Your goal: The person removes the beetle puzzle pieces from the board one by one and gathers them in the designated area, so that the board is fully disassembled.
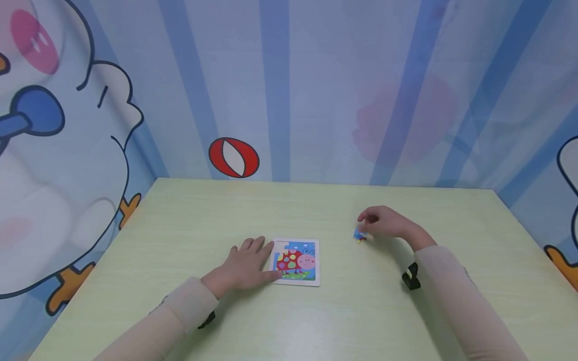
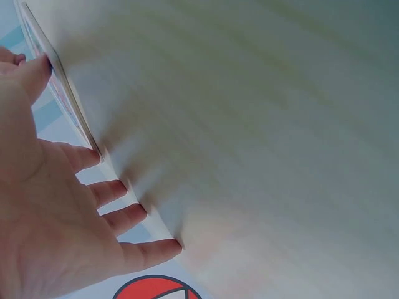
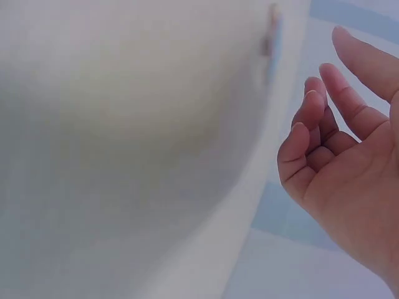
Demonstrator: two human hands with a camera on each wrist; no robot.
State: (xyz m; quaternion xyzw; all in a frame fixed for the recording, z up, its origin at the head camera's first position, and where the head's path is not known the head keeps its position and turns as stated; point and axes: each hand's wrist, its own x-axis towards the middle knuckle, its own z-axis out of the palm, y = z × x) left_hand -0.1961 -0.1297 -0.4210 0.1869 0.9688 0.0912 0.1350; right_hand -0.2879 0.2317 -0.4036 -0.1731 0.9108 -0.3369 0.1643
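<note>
A square jigsaw puzzle (image 1: 308, 261) lies on the table, a ladybird picture in a white frame with a gap at its upper left. My left hand (image 1: 246, 266) is spread flat beside it, with the thumb on the frame's lower left and a fingertip at its upper left corner. In the left wrist view the frame's edge (image 2: 73, 99) shows under the thumb. Over to the right, my right hand (image 1: 389, 223) is just above small blue puzzle pieces (image 1: 359, 234), partly hidden by its fingers. The right wrist view shows loosely bent fingers (image 3: 349, 99) apart from a blurred piece (image 3: 274, 47).
The pale green-yellow table (image 1: 217, 210) reaches back to a blue striped curtain (image 1: 316, 100) with cartoon prints, which also runs down both sides. A black strap (image 1: 411, 277) hangs below the right wrist.
</note>
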